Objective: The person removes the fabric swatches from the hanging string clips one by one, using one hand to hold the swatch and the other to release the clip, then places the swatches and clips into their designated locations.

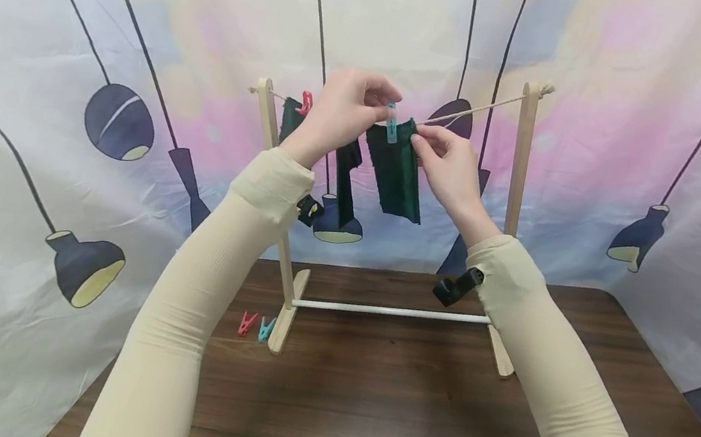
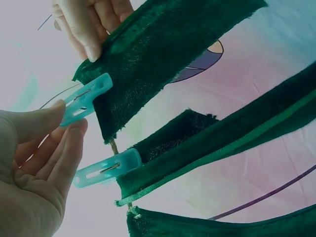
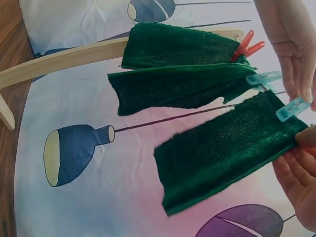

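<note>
Action at the clothesline (image 1: 496,105)!
Left hand (image 1: 355,107) pinches a turquoise clothespin (image 1: 392,130) on green cloth (image 1: 397,180); right hand (image 1: 450,164) pinches the cloth's corner.

Pegs (image 2: 102,85) are turquoise or red, cloths (image 3: 222,148) green.

backdrop (image 1: 699,112): pale cloth, pastel patches | printed lamps (image 1: 83,269): navy | table (image 1: 377,404): dark wood-grain
</note>
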Demonstrator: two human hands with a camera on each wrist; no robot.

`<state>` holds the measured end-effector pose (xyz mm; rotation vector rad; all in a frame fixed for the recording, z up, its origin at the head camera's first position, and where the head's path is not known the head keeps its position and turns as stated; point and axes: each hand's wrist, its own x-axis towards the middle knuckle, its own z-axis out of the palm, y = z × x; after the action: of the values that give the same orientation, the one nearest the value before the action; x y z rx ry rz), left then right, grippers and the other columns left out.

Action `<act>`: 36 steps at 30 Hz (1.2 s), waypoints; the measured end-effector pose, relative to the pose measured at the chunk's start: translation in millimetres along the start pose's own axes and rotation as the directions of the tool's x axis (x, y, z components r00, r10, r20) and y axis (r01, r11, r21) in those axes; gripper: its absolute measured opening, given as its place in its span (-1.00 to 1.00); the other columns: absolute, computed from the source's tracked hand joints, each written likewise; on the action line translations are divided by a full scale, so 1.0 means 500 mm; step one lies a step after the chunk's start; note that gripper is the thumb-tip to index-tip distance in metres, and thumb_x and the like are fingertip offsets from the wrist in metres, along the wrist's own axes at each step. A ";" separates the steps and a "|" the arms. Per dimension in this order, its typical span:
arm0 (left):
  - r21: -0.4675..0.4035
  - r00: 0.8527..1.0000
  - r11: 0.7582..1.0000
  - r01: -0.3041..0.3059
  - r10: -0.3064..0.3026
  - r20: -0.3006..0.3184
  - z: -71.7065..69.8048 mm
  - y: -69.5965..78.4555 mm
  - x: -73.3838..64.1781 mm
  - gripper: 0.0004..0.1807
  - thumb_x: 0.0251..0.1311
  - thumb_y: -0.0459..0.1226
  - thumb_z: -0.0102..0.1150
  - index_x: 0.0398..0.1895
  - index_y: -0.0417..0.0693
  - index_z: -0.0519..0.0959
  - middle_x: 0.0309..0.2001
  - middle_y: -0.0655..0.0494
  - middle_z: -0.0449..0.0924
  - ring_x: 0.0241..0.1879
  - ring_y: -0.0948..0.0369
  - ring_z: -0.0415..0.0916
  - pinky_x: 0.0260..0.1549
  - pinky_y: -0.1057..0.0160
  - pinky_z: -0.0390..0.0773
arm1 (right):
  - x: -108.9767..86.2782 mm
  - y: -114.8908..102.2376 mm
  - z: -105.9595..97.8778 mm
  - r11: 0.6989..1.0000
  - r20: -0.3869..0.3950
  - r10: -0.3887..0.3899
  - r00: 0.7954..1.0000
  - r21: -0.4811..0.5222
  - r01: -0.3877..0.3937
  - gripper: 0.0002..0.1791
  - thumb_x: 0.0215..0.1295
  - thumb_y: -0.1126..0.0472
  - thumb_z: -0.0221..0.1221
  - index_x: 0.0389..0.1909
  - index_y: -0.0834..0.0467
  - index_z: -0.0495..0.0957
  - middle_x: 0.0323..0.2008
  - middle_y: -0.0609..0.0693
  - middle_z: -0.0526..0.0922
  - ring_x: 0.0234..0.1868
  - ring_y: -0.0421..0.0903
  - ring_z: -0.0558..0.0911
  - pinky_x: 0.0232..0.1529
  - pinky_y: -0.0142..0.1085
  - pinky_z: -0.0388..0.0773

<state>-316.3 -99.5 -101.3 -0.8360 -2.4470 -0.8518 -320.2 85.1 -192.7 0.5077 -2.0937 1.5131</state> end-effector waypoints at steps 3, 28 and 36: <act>-0.013 1.000 1.000 -0.001 0.001 -0.015 -0.001 0.002 -0.002 -0.74 0.35 -0.33 0.26 0.06 -0.12 0.69 -0.03 0.03 0.71 -0.10 0.25 0.64 -0.03 0.38 0.58 | -0.001 -0.001 -0.002 1.000 -0.015 -0.021 1.000 0.017 0.022 -0.65 0.50 0.11 0.16 0.16 0.19 0.63 -0.01 0.10 0.73 -0.08 -0.06 0.72 0.01 -0.26 0.64; -0.061 0.987 0.992 -0.108 0.100 -0.123 -0.037 0.039 -0.032 -0.75 0.33 -0.32 0.28 0.04 -0.17 0.69 -0.08 0.04 0.71 -0.12 0.23 0.66 0.02 0.39 0.55 | -0.013 -0.021 -0.050 0.999 -0.104 -0.038 0.994 -0.018 0.037 -0.66 0.47 0.09 0.18 0.05 0.24 0.69 -0.12 0.15 0.73 -0.21 -0.11 0.66 -0.11 -0.39 0.56; -0.130 0.991 0.991 -0.044 0.027 -0.134 -0.049 0.012 -0.056 -0.66 0.30 -0.27 0.32 0.11 -0.16 0.66 -0.01 0.02 0.69 -0.07 0.24 0.62 0.05 0.37 0.53 | -0.027 -0.015 -0.095 0.999 -0.129 -0.013 0.992 -0.049 0.007 -0.63 0.45 0.05 0.20 0.07 0.24 0.68 -0.14 0.10 0.74 -0.24 -0.19 0.64 -0.16 -0.43 0.51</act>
<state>-287.5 -123.0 -96.5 -0.8390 -2.2746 -1.0324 -296.5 128.0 -182.8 0.3911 -2.0197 1.4466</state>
